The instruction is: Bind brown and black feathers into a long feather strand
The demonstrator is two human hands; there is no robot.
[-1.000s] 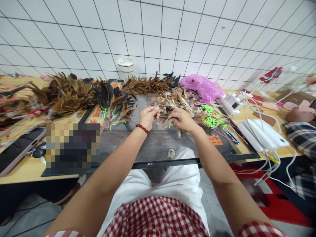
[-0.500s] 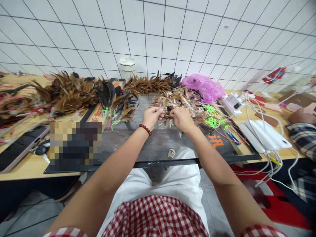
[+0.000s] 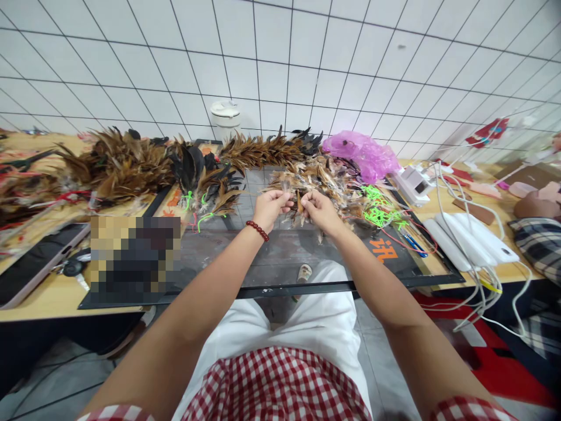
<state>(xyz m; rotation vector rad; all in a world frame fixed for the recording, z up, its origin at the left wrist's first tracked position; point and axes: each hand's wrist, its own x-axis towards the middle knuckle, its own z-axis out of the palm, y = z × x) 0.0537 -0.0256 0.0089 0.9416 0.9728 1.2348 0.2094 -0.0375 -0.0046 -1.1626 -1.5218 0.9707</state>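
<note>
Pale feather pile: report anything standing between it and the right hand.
Nothing visible stands between the right hand and the pale feather pile; the hand is at the pile's near edge. Green cords lie to the right.

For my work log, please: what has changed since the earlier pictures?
The right hand has moved left, nearer the left hand; a brown feather now shows at the right fingertips, though when it was grasped is unclear. The purple bag and white container stayed.
</note>
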